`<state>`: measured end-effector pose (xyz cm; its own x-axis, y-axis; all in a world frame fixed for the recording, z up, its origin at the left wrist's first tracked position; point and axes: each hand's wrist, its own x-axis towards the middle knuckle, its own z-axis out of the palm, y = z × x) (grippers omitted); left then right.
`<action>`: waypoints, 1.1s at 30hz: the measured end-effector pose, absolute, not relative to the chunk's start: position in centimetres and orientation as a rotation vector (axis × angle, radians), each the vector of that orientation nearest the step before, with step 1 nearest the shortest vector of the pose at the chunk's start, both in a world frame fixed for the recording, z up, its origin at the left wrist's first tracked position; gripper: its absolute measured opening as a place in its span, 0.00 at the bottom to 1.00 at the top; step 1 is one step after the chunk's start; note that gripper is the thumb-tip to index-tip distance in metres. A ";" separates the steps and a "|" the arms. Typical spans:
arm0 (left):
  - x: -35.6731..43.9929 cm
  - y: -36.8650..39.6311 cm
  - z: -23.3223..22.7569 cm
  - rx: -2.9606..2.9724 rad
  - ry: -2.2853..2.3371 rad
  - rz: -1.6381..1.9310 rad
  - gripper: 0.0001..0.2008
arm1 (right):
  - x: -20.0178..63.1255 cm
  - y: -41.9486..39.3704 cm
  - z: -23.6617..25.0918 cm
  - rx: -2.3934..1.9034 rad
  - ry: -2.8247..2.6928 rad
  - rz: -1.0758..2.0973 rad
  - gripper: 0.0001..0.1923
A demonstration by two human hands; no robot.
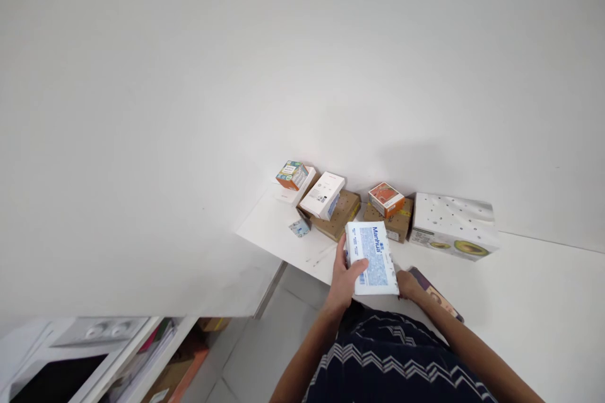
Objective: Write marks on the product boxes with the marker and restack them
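My left hand (pixel 344 276) grips a white packet with blue print reading "Manhua" (pixel 373 258), its thumb across the printed face and its fingers at the left edge. Close to the packet's lower right edge is my right hand (pixel 407 284); its fingers are hidden, so whether it supports the packet cannot be told. Beside that wrist lies a dark purple flat box or book (pixel 437 295) with a picture on its cover, partly covered by my forearm.
Along the wall stand brown cardboard boxes (pixel 350 206), a white box (pixel 324 195), a small orange-and-green box (pixel 292 175), an orange box (pixel 386 199) and a large avocado-print box (pixel 452 224). A small patterned packet (pixel 299 228) lies near the table edge. Shelves (pixel 163 352) stand at lower left.
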<state>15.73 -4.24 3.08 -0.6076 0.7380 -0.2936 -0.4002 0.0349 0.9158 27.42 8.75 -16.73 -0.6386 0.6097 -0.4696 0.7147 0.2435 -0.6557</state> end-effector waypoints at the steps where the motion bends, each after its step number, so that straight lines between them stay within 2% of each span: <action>1: 15.7 -4.2 3.0 0.359 1.465 1.705 0.47 | 27.5 9.0 -16.9 1.268 2.376 -1.299 0.17; 5: 15.5 -4.1 2.9 0.362 1.460 1.719 0.45 | 29.0 9.7 -16.6 1.312 2.379 -1.027 0.15; 11: 14.9 -3.8 2.6 0.346 1.468 1.731 0.44 | 33.6 7.9 -16.4 1.463 2.386 -0.650 0.33; 16: 14.7 -3.5 2.4 0.355 1.445 1.738 0.45 | 35.2 6.8 -17.4 1.336 2.546 -0.539 0.27; 18: 14.7 -3.4 2.4 0.345 1.457 1.740 0.44 | 35.3 7.1 -17.7 1.374 2.562 -0.576 0.28; 19: 14.6 -3.4 2.4 0.337 1.465 1.740 0.44 | 35.3 7.3 -17.7 1.432 2.558 -0.642 0.28; 21: 14.6 -3.4 2.4 0.321 1.477 1.740 0.45 | 35.2 8.0 -17.4 1.607 2.474 -0.995 0.31; 25: 14.2 -3.5 2.3 0.303 1.500 1.766 0.46 | 35.1 9.1 -14.9 1.741 2.027 -1.965 0.32; 29: 13.8 -3.6 2.2 0.250 1.512 1.799 0.47 | 34.7 9.1 -8.8 1.532 1.230 -2.955 0.28; 31: 13.7 -3.6 2.1 0.237 1.518 1.811 0.48 | 34.4 8.6 -4.8 1.401 1.041 -3.194 0.27; 33: 13.6 -3.6 2.0 0.239 1.518 1.821 0.47 | 34.1 8.0 -1.1 1.267 0.964 -3.298 0.28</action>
